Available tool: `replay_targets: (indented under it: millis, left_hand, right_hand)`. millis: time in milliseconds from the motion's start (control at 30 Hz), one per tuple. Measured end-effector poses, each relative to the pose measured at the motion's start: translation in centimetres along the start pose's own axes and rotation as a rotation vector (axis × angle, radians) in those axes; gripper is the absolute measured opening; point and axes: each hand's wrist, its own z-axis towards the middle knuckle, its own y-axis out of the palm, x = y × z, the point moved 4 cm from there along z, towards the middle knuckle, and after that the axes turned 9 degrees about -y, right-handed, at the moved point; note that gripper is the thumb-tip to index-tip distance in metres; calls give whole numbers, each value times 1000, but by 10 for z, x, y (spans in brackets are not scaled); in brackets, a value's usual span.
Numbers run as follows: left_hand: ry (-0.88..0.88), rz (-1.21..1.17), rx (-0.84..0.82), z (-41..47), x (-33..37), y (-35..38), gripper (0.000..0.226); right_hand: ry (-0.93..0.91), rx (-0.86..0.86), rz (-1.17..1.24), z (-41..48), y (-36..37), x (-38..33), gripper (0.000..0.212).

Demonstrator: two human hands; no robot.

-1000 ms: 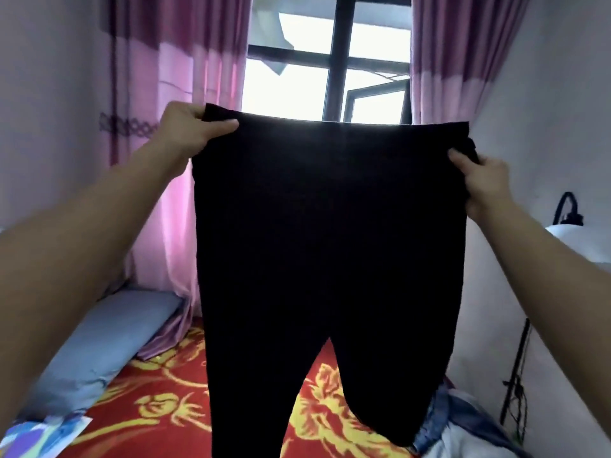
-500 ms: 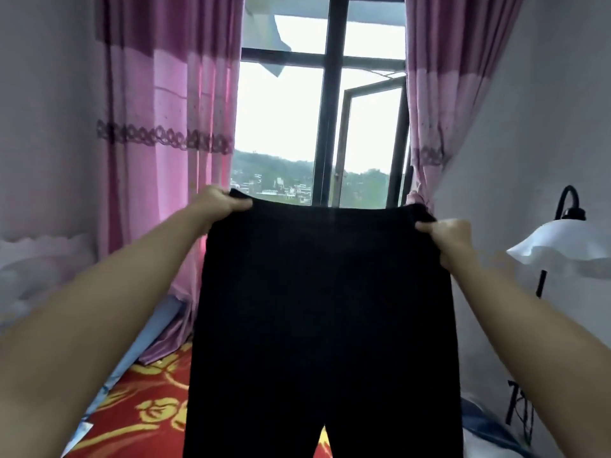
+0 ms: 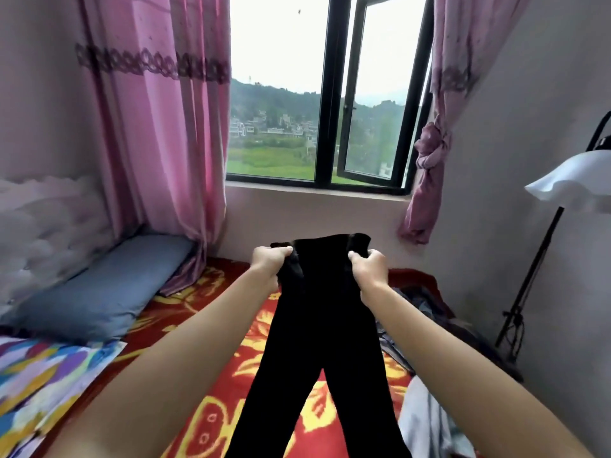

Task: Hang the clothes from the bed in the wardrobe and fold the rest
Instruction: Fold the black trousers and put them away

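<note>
Black trousers (image 3: 317, 342) lower, waistband (image 3: 325, 247) narrower.

Over the middle of the bed (image 3: 211, 408) hang trousers (image 3: 317, 342), the left hand (image 3: 269, 262) and the right hand (image 3: 368, 271) at either end of the waistband. A pillow (image 3: 99, 292) lies on the bed's far left, a heap of clothes (image 3: 433, 305) on its right. Beyond, curtains (image 3: 158, 127) flank the window (image 3: 317, 94); a lamp (image 3: 568, 183) stands right of the bed.

A dark-framed window (image 3: 322, 94), one pane ajar, stood between a hanging pink curtain (image 3: 158, 127) and a knotted curtain (image 3: 429, 153). A white-shaded floor lamp (image 3: 568, 180) stood at right; a blue pillow (image 3: 99, 285) lay at left.
</note>
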Motion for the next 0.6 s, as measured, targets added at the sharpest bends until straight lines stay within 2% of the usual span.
replay_targets:
  millis: [133, 267, 367, 433, 533, 600]
  left_hand:
    - [67, -95, -55, -17, 9, 7, 8]
    - [90, -184, -114, -39, 27, 2, 19]
    - [105, -193, -247, -52, 36, -8, 31]
    - [188, -164, -322, -58, 40, -14, 31]
    - [341, -125, -277, -62, 46, -27, 9]
    - [347, -114, -233, -63, 48, -40, 1]
  right_hand:
    - [-157, -145, 274, -37, 20, -37, 9]
    - [-338, -388, 338, -74, 31, -67, 4]
    - [-374, -479, 311, -85, 33, -78, 25]
    - [-431, -511, 252, -87, 34, -83, 37]
    - [-474, -631, 223, -87, 38, -87, 52]
    - [-489, -679, 225, -84, 35, -89, 58]
